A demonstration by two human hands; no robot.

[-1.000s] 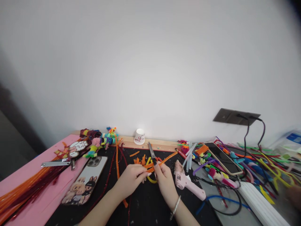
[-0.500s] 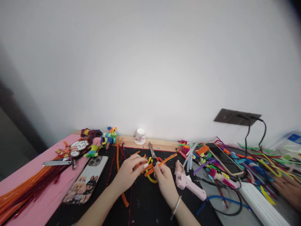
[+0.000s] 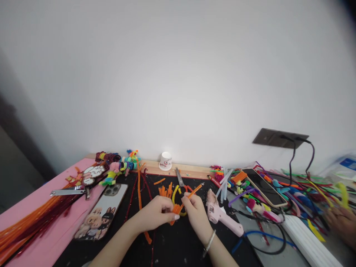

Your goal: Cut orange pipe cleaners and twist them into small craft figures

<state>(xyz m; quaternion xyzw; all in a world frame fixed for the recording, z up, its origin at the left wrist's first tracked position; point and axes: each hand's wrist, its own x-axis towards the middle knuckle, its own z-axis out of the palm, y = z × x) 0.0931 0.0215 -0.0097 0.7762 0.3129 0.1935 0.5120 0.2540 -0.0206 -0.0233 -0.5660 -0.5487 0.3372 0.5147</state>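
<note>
My left hand (image 3: 155, 211) is closed in a pinch on a small bundle of orange pipe cleaner pieces (image 3: 176, 210) above the black mat (image 3: 178, 248). Between the thumb and finger of my right hand (image 3: 196, 211) is a longer orange pipe cleaner (image 3: 197, 190), slanting up to the right. The two hands nearly meet, and the lower end of that strip is lost against the bundle. Just behind them lie cut orange pieces (image 3: 166, 191), a curved yellow pipe cleaner (image 3: 175, 193) and scissors (image 3: 179, 177) with reddish-orange handles, partly covered by my right hand.
A pink glue gun (image 3: 225, 218) lies right of my hands, near clear glue sticks (image 3: 224, 185). Leftward are a patterned phone (image 3: 102, 213) and long orange and dark red pipe cleaners (image 3: 36, 222). A paper cup (image 3: 165, 161) stands behind. Another person's hand (image 3: 340, 222) is far right.
My left hand has come down and back from the cut orange pieces, uncovering them, and now pinches the bundle. My right hand's strip tilts more steeply. The other person's hand has lifted something yellow.
</note>
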